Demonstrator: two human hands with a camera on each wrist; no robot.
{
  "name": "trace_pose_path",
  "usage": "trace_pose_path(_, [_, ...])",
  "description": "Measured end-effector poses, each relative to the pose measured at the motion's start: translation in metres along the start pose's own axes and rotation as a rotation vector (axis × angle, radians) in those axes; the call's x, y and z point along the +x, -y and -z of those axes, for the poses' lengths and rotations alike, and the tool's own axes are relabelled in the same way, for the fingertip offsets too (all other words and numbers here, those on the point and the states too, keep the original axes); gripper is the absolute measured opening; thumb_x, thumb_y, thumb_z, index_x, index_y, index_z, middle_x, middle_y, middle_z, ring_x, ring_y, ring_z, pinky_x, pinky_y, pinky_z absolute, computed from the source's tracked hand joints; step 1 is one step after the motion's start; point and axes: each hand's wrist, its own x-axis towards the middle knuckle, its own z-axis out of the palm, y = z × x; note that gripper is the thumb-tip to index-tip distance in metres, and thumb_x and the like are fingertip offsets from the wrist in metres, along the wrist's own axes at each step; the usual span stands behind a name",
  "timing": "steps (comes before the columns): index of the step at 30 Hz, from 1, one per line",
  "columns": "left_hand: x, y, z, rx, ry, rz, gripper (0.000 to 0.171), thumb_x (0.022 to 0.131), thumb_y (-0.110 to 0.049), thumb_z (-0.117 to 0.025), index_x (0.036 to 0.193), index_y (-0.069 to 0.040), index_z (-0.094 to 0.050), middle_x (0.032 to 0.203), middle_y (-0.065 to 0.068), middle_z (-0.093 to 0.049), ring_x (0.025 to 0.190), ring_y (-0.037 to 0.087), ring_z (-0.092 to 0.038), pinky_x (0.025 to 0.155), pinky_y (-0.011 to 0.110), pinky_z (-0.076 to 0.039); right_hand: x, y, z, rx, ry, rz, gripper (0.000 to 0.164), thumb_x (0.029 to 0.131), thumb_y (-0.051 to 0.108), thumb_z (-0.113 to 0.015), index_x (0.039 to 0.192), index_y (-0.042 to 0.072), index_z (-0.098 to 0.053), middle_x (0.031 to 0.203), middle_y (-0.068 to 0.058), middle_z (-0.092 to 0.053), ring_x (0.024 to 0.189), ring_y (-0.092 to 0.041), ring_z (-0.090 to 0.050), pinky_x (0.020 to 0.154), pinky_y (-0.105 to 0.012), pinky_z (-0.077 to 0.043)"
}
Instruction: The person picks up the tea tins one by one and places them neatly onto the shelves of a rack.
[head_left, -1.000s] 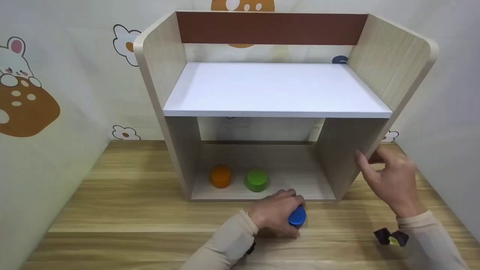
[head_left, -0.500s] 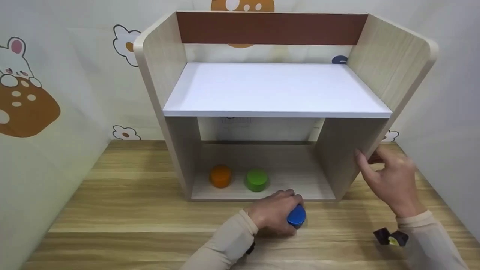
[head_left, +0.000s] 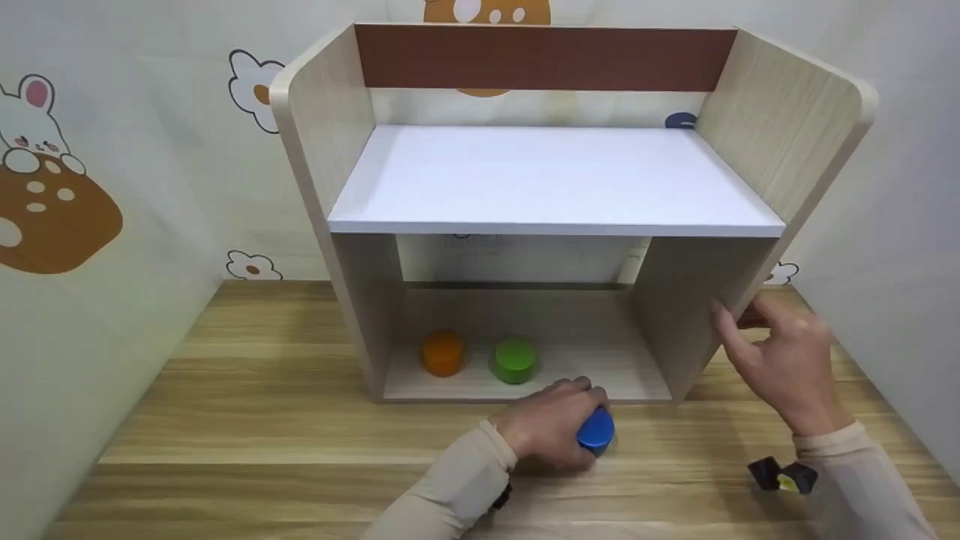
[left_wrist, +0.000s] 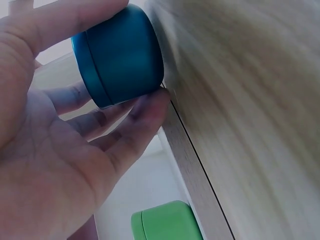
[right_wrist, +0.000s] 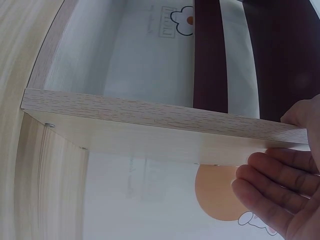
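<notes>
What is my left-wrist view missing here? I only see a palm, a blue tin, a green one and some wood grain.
Observer: The left hand grips the blue tin on the table, just in front of the shelf unit.
Operator: Is the green tin alone in there?
Observer: No. An orange tin stands to the left of the green tin in the lower compartment.
Operator: And the other hand?
Observer: The right hand holds the front edge of the unit's right side panel, thumb on the inner face, fingers behind it.
</notes>
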Motion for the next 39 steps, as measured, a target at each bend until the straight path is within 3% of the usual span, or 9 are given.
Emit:
trace_pose_path(13, [0.001,0.003,0.001,0.008,-0.103,-0.014,0.052,0.075,-0.022,-0.086,0.12,-0.013,-0.064,0.111,0.0,-0.061,0.099,0.012,-0.056,0.086,0.021,-0.048,0.0,0.0,0.001,-0.015,-0.003,0.003,0.018,0.088,0.013,-0.073,0.095,-0.004,-0.073,0.075,-0.013,-0.074,0.06,-0.03,-0.07,0.059,-0.005,-0.04])
trace_pose_path(22, [0.001,0.005,0.003,-0.022,-0.127,0.021,0.052,0.075,-0.022,-0.086,0.121,-0.012,-0.063,0.111,0.001,-0.061,0.099,0.014,-0.056,0.085,0.023,-0.049,-0.002,0.001,-0.001,0.015,0.006,-0.018,0.018,0.088,0.009,-0.074,0.097,-0.006,-0.072,0.08,-0.017,-0.074,0.062,-0.032,-0.071,0.06,-0.002,-0.038])
trace_pose_path(29, [0.002,0.007,0.008,-0.065,-0.153,0.05,0.051,0.076,-0.019,-0.086,0.12,-0.011,-0.062,0.109,0.002,-0.059,0.098,0.015,-0.055,0.083,0.022,-0.048,0.0,-0.001,-0.002,0.008,-0.027,0.036,0.015,0.085,0.008,-0.075,0.094,-0.004,-0.072,0.077,-0.013,-0.074,0.059,-0.031,-0.07,0.061,-0.006,-0.043])
trace_pose_path(39, [0.017,0.009,0.014,-0.096,-0.144,0.093,0.053,0.077,-0.018,-0.085,0.123,-0.008,-0.06,0.111,0.004,-0.058,0.098,0.014,-0.057,0.08,0.023,-0.05,0.0,0.0,-0.001,0.014,-0.006,0.016,0.018,0.087,0.009,-0.074,0.097,-0.006,-0.071,0.08,-0.017,-0.074,0.061,-0.032,-0.071,0.061,-0.002,-0.039])
